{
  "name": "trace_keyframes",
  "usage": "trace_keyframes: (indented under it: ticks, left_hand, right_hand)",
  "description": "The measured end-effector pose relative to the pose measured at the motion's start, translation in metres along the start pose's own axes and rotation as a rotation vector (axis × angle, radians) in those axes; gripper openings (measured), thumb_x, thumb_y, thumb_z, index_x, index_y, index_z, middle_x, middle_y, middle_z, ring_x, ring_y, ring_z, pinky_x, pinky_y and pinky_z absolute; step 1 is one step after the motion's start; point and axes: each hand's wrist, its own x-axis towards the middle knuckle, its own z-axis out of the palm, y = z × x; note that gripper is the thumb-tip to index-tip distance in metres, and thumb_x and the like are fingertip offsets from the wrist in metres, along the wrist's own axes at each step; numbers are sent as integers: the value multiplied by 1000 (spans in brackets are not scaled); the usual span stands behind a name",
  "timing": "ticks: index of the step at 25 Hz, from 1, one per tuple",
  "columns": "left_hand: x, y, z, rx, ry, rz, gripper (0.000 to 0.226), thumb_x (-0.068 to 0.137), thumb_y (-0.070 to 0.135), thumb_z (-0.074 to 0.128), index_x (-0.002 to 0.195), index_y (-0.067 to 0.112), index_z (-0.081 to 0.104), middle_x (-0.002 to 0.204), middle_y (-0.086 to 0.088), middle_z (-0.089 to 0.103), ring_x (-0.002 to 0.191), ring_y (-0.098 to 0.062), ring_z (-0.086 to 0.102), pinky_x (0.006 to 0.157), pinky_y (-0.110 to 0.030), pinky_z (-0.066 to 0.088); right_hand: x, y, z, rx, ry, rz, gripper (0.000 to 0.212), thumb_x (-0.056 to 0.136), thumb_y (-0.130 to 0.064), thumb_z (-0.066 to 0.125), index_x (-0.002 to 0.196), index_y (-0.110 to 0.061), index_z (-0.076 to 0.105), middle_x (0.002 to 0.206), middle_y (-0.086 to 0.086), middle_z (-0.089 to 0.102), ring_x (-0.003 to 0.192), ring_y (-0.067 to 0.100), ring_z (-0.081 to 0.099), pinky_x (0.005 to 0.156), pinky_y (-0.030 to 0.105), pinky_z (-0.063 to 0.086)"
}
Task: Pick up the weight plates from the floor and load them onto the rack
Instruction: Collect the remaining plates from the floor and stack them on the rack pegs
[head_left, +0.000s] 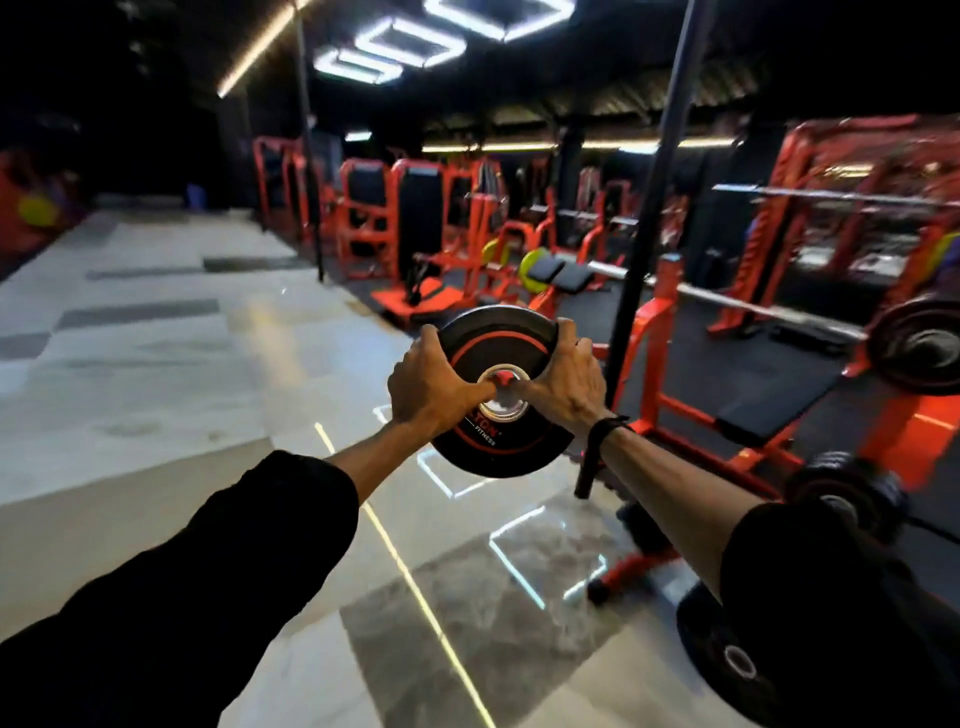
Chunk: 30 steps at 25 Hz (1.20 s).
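2 hands, left (428, 387) & right (558, 387), fingers gripping 1 plate (498, 449), held mid-air

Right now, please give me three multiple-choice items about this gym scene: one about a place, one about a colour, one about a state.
1. Where is the weight plate?
A. flat on the floor
B. held up in front of the person
C. on a bench

2. What colour is the ring on the plate?
A. red
B. blue
C. white

3. How is the plate held?
A. by the left hand alone
B. by nobody
C. by both hands

Answers:
1 B: the plate is in the air above the pale floor.
2 A: a red ring runs round its black face.
3 C: the left hand and the right hand grip opposite edges, thumbs near the centre hole.
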Motion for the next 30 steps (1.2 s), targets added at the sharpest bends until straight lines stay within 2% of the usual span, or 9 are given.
trace_keyframes:
  ticks: [2, 4, 7, 10, 14, 17, 21, 28, 30]
  left_hand:
    - [25, 38, -6, -48, 44, 104, 95, 45, 71, 73, 114, 13, 44, 111, -9, 65, 98, -33, 64, 79, -43, 54]
    - [43, 79, -8, -106, 92, 196, 100, 40, 78, 65, 115, 14, 45, 109, -9, 66, 96, -31, 65, 77, -44, 56]
    - [59, 138, -8, -152, 153, 295, 94, 44, 70, 75, 114, 13, 47, 107, -9, 66, 94, -31, 65, 73, -39, 56]
    - [55, 182, -5, -193, 194, 358, 92, 45, 68, 76, 112, 11, 48, 105, -7, 67, 89, -28, 66, 67, -36, 56]
    - [30, 225, 2, -260, 160, 415, 92, 42, 70, 69, 109, 10, 49, 102, -8, 67, 87, -30, 66, 67, -40, 57]
    - [9, 255, 10, -309, 124, 461, 88, 45, 64, 75, 109, 9, 48, 101, -9, 66, 87, -30, 65, 64, -36, 55]
    - [-30, 301, 30, -374, 45, 530, 87, 49, 60, 80, 110, 6, 49, 101, -9, 64, 86, -28, 63, 61, -31, 44]
    - [-103, 407, 92, -453, -9, 619, 88, 46, 72, 74, 102, 10, 48, 91, -5, 65, 75, -25, 64, 61, -35, 55]
    - [-128, 449, 120, -505, -38, 620, 87, 45, 73, 72, 100, 10, 48, 90, -5, 64, 74, -25, 63, 59, -36, 53]
  right_hand:
    - [20, -2, -38, 11, 70, 2, 94, 53, -57, 81, 126, -20, 36, 109, 14, 50, 102, 38, 56, 81, 42, 49]
    - [38, 0, -79, -5, 147, -12, 92, 53, -57, 81, 124, -20, 37, 110, 14, 51, 102, 39, 57, 80, 40, 48]
    - [54, 7, -138, -43, 274, -29, 83, 58, -47, 81, 123, -19, 37, 104, 10, 47, 98, 37, 58, 76, 36, 46]
    - [55, 19, -182, -79, 336, -36, 85, 56, -47, 80, 124, -20, 37, 107, 11, 49, 97, 35, 57, 80, 41, 51]
    - [30, 38, -228, -132, 402, -8, 83, 58, -41, 81, 125, -20, 38, 105, 11, 50, 94, 33, 57, 75, 37, 46]
    - [4, 56, -260, -177, 430, 54, 83, 57, -43, 83, 123, -19, 38, 106, 12, 50, 93, 33, 56, 74, 36, 45]
    - [-29, 89, -305, -239, 458, 143, 86, 57, -46, 83, 124, -18, 38, 108, 13, 51, 97, 35, 56, 77, 40, 48]
    - [-85, 181, -396, -308, 528, 246, 91, 58, -47, 82, 130, -19, 35, 109, 13, 50, 99, 36, 57, 82, 45, 51]
    - [-98, 219, -432, -334, 533, 271, 92, 58, -45, 83, 131, -18, 34, 108, 12, 50, 99, 36, 57, 81, 44, 51]
